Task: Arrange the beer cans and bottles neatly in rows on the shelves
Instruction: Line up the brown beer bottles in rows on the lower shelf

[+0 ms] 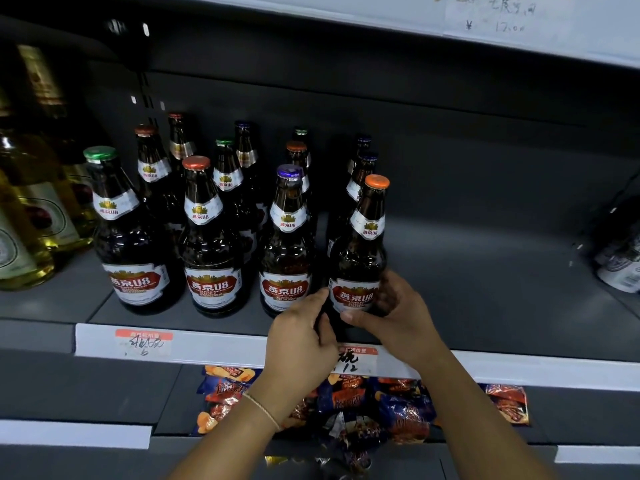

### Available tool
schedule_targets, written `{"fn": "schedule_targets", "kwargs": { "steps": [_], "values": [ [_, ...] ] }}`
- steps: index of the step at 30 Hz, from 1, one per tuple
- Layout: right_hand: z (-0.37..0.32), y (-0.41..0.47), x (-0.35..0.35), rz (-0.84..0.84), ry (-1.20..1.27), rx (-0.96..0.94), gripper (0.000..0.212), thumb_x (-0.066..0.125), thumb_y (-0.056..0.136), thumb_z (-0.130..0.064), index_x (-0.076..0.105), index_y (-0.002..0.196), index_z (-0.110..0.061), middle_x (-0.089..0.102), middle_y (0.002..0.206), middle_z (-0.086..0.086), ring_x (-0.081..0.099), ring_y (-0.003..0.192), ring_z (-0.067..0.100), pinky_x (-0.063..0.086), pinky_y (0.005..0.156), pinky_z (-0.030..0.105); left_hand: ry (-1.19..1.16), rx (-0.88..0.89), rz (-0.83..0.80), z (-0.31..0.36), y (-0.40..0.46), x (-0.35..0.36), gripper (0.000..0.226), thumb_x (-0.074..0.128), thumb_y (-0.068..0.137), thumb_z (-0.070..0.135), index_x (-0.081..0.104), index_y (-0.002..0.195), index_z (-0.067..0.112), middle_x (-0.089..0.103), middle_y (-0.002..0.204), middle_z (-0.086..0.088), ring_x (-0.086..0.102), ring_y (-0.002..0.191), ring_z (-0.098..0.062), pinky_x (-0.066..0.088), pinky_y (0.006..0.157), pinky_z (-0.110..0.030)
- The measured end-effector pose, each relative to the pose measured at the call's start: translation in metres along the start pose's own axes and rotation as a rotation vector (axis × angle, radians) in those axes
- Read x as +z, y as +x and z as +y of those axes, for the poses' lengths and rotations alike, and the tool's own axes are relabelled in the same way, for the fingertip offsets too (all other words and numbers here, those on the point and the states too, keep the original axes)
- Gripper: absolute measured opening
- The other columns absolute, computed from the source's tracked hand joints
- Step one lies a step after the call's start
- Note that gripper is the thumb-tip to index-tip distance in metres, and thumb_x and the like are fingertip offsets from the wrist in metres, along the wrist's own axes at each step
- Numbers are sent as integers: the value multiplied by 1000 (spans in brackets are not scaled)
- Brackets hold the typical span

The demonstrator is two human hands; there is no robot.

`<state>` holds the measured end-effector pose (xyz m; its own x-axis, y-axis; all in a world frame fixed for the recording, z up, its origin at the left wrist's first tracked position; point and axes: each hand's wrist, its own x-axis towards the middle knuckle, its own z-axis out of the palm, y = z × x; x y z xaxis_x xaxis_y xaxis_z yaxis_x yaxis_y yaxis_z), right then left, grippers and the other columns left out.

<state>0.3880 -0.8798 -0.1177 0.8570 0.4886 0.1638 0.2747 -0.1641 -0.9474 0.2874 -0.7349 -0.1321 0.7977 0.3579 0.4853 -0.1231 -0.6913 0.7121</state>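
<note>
At the shelf (pixel 207 317) edge both hands, left hand (pixel 301 341) and right hand (pixel 398 317), clasp the orange-capped bottle (pixel 363 244), its base seemingly hidden.

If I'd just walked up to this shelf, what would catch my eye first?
Probably the two hands: the left hand and right hand grip the orange-capped bottle at the right end of the front row. Next, the brown bottles in rows to its left, and the snack packets one shelf below.

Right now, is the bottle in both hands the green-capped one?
No. The left hand and right hand grip the orange-capped bottle at the front row's right end; the green-capped bottle stands untouched at the left.
</note>
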Motion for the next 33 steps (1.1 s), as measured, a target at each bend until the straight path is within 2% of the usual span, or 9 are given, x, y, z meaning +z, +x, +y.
{"fn": "schedule_targets", "kwargs": {
  "steps": [3, 5, 8, 12, 16, 20, 25, 29, 33],
  "values": [
    [-1, 0, -1, 1, -11, -1, 67, 90, 67, -6, 58, 123, -25, 74, 109, -13, 69, 104, 5, 55, 88, 19, 6, 22, 2, 1, -2, 0, 48, 53, 80, 11, 61, 127, 7, 66, 123, -8, 70, 87, -22, 49, 86, -16],
    [-2, -1, -1, -1, -19, -3, 68, 90, 67, -8, 58, 124, -25, 74, 110, -14, 69, 105, 4, 55, 90, 20, 15, 17, 17, 2, -2, -1, 48, 52, 80, 12, 61, 127, 6, 66, 123, -8, 68, 97, -19, 44, 90, -13],
    [-4, -3, -1, -4, -22, -3, 67, 90, 68, -10, 57, 123, -30, 73, 111, -16, 68, 106, 3, 54, 91, 20, 2, 24, 37, 5, -3, -4, 45, 53, 82, 10, 62, 125, 4, 66, 121, -9, 68, 98, -17, 45, 90, -12],
    [-7, -3, -3, 12, 1, -13, 66, 89, 69, -10, 57, 123, -32, 72, 112, -14, 67, 108, 3, 53, 94, 21, -1, 37, 89, 9, -4, -10, 41, 53, 82, 6, 66, 120, 6, 69, 114, -6, 57, 104, -3, 32, 91, 5],
    [-11, -6, -7, 17, 90, -39, 68, 85, 68, -12, 56, 128, -22, 72, 117, -6, 67, 111, 8, 54, 94, 23, -28, 97, 136, 20, -3, -13, 35, 54, 78, 3, 71, 109, 8, 71, 97, 0, 58, 94, 1, 36, 87, 3],
    [-12, -9, -17, 56, 114, -60, 72, 79, 72, -23, 52, 138, -13, 66, 129, 1, 62, 121, 12, 51, 100, 26, -83, 197, 127, 38, -1, -10, 30, 57, 78, -1, 71, 103, 8, 69, 91, 2, 57, 90, 1, 39, 83, 0],
    [-19, -15, -43, 149, 120, -56, 55, 70, 77, -32, 55, 129, -22, 64, 127, -1, 62, 119, 6, 52, 100, 25, -105, 314, 83, 63, 6, 4, 32, 47, 84, 12, 70, 106, 5, 68, 99, -3, 60, 92, -5, 44, 85, -7],
    [-23, -18, -76, 244, 100, -82, 34, 68, 89, -16, 59, 121, -21, 68, 119, 2, 66, 110, 9, 52, 95, 21, -121, 387, 56, 91, 19, 24, 33, 48, 85, 13, 68, 109, 4, 65, 103, -5, 49, 78, 4, 39, 78, -3],
    [-23, -23, -119, 307, 37, -114, 26, 65, 93, -12, 60, 115, -25, 71, 107, -2, 68, 97, 2, 52, 87, 17, -92, 379, -9, 123, 40, 55, 36, 52, 88, 16, 62, 121, 8, 62, 105, -5, 43, 69, 1, 33, 73, 0]
  ]
}}
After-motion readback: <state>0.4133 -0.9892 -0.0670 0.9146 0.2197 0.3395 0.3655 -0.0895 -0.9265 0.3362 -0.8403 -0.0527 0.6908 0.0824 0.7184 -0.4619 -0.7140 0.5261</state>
